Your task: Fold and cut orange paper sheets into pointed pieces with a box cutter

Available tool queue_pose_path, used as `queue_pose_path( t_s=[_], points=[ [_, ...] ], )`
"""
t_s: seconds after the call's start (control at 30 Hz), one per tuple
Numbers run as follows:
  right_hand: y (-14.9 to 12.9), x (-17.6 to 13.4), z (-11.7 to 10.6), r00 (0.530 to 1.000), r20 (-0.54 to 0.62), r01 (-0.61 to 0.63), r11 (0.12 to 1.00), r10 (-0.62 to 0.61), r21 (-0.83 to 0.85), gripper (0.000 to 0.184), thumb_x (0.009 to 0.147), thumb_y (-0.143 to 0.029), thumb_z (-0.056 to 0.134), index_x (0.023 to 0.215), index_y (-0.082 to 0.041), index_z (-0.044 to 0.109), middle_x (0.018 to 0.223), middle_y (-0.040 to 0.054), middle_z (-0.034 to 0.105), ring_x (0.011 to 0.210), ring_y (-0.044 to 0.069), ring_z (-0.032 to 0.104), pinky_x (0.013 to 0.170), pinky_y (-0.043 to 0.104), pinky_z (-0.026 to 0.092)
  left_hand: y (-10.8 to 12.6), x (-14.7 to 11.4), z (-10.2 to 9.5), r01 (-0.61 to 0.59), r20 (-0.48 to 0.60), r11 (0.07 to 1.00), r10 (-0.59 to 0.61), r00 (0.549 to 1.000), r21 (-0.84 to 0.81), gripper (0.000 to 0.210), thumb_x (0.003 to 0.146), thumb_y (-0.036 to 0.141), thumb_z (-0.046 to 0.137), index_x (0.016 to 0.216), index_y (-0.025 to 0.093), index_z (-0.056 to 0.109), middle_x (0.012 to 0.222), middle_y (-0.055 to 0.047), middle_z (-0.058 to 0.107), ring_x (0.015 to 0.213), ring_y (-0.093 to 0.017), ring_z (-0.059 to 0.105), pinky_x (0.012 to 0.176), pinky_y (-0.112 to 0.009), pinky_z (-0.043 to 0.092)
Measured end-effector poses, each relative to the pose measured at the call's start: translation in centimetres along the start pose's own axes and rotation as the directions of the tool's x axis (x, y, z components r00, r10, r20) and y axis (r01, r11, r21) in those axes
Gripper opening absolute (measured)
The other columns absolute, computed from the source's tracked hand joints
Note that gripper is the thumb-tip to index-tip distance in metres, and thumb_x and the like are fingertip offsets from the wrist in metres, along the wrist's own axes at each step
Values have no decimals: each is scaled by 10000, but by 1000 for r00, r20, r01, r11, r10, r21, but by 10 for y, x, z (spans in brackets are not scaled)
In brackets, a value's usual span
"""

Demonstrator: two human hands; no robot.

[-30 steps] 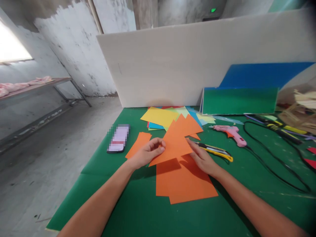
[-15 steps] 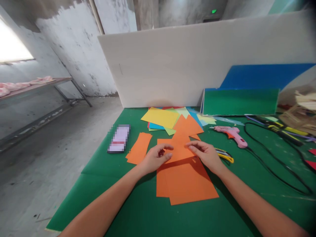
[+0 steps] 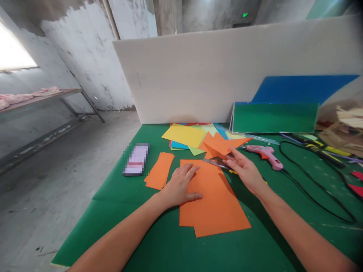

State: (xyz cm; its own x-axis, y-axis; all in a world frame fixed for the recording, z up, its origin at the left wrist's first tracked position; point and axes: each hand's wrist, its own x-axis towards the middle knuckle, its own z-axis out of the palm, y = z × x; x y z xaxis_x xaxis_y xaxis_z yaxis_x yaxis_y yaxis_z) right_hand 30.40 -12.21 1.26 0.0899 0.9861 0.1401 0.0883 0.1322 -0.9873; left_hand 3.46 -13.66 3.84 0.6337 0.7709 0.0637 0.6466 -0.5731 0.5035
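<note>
Paper carried aside by the right hand, stack steadied under the left

Half a second earlier, both hands had been held close together over the stack of orange sheets, with fingers curled. By this moment they had been parted. The loose orange piece had been shifted toward the far right; its lower right margin was pinched by the right hand, and it was tilted above the far end of the stack. The left hand had been flattened, its fingers and thumb spread, and was rested over the stack's left side. More of the stack's face was thus uncovered, and a metal blade was exposed just below the raised piece; its rear part was hidden by the right hand.

The stack's near corners were left plainly visible, with a stretch of green tabletop shown before them. On the left, small orange strips were set just beside the left hand, and a phone was placed beyond them, near the table's slanting left edge. On the right, room was narrowed by a pink glue gun and its black cord. The far side was bounded by a white board.
</note>
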Motion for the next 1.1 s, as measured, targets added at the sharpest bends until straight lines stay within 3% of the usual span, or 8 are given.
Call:
queue_pose_path(
  t_s=[0.1,0.2,0.33,0.4,0.47,0.57,0.77,1.1],
  points=[
    [-2,0,-3,998,65,-22,1000,21,0,672,847,-461,628,1448,-283,384,1431,99,495,1204,278,574,1012,457,478,-2,1,0,3,38,1000,-4,999,29,896,752,578,691,1468,223,286,1546,-171,257,1433,-354,199,1128,-575,210],
    [-3,1,-6,999,41,-28,1000,28,-10,657,853,-447,606,1448,-320,361,1493,98,408,1087,256,649,916,426,549,-3,1,-1,8,73,999,-12,997,47,915,751,625,665,1477,230,274,1553,-153,257,1445,-338,177,1150,-552,173],
    [-4,0,-12,998,34,64,979,-58,-195,541,877,-403,542,1385,-283,403,1259,101,622,881,217,691,794,414,578,-4,0,-2,8,88,998,-14,996,61,931,741,674,639,1480,243,272,1559,-129,256,1447,-333,175,1161,-539,157],
    [-4,-2,-15,986,79,165,894,-145,-416,410,857,-348,551,1251,-249,496,1093,89,685,871,236,674,783,418,558,-5,-1,-3,8,92,998,-14,996,68,931,744,692,621,1477,229,281,1562,-130,247,1448,-332,172,1165,-533,155],
    [-4,-3,-18,963,166,271,736,-215,-621,303,809,-283,583,1105,-235,542,999,81,686,910,267,649,790,421,530,-5,-1,-3,14,99,997,-21,995,76,934,749,705,603,1477,214,284,1565,-132,241,1451,-331,158,1166,-528,160],
    [-1,-4,-21,938,256,345,560,-235,-753,212,785,-223,565,994,-229,530,966,79,660,906,277,630,765,406,507,-5,-1,-3,23,112,996,-33,993,86,942,754,709,594,1483,205,275,1568,-133,230,1457,-334,129,1164,-532,163],
    [8,0,-25,938,229,333,496,-259,-802,141,820,-192,488,958,-216,492,945,87,641,858,262,620,729,383,497,-5,-1,-4,21,110,996,-31,993,87,948,744,717,596,1482,213,279,1568,-133,230,1452,-346,140,1161,-535,172],
    [11,2,-32,928,195,307,356,-317,-882,189,768,-133,471,943,-199,503,882,86,631,806,266,613,675,367,473,-7,-3,-1,40,107,995,-50,993,87,1076,668,806,574,1492,193,251,1583,-166,144,1458,-366,82,1159,-551,155]
  ],
)
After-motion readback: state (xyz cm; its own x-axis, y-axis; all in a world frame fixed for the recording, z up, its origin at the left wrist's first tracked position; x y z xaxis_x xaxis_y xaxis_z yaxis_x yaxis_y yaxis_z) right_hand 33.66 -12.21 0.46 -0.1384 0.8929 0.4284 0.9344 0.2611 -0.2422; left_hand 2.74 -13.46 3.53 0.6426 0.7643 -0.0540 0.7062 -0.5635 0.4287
